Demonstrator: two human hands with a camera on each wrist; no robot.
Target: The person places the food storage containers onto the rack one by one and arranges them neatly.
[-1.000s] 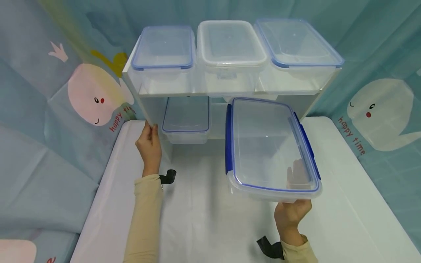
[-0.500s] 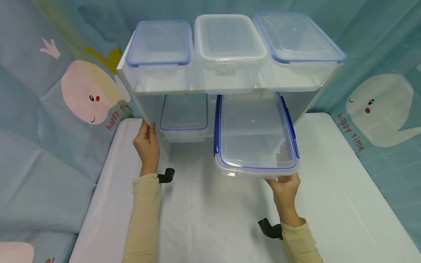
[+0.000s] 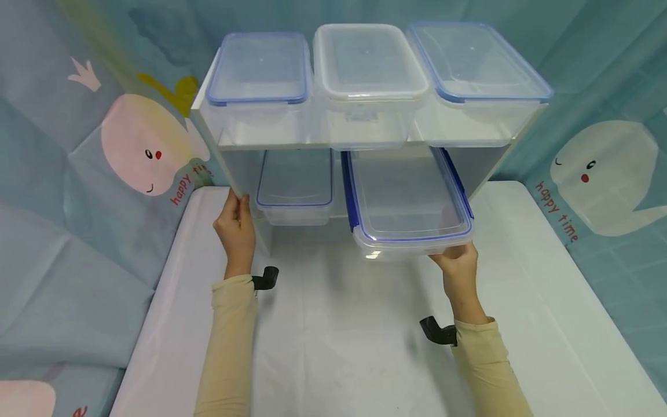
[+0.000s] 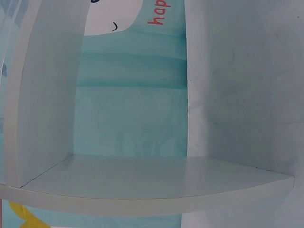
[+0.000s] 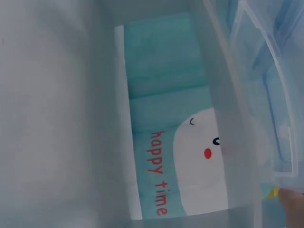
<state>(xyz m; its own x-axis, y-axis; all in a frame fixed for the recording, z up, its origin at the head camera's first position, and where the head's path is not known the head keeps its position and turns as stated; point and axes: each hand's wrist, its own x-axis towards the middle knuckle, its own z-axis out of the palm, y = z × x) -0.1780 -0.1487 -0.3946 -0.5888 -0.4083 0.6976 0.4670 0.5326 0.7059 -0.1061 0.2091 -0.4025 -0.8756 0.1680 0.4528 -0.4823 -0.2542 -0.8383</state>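
Observation:
A clear lidded plastic food container (image 3: 411, 200) with dark blue side clips stands partly inside the lower opening of a white shelf (image 3: 245, 145), on its right side. Its rear is hidden under the upper board, and its front juts out. My right hand (image 3: 461, 275) holds it from below at the front right corner; the fingers are mostly hidden beneath it. In the right wrist view, only a bit of that hand (image 5: 290, 206) shows beside clear plastic. On the far left, my left hand (image 3: 237, 234) pinches the front edge of the shelf's side panel.
Inside the lower opening, to the left, sits a smaller blue-rimmed container (image 3: 295, 185). On top stand a blue-lidded box (image 3: 260, 66), a white-lidded box (image 3: 372, 63) and a wide blue-lidded box (image 3: 479, 61). A white-covered table (image 3: 333, 347) lies below, with a printed curtain (image 3: 599, 52) around.
My right hand has pushed the large container forward and slightly left, from in front of the shelf into the lower opening. The left hand has kept its grip on the side panel.

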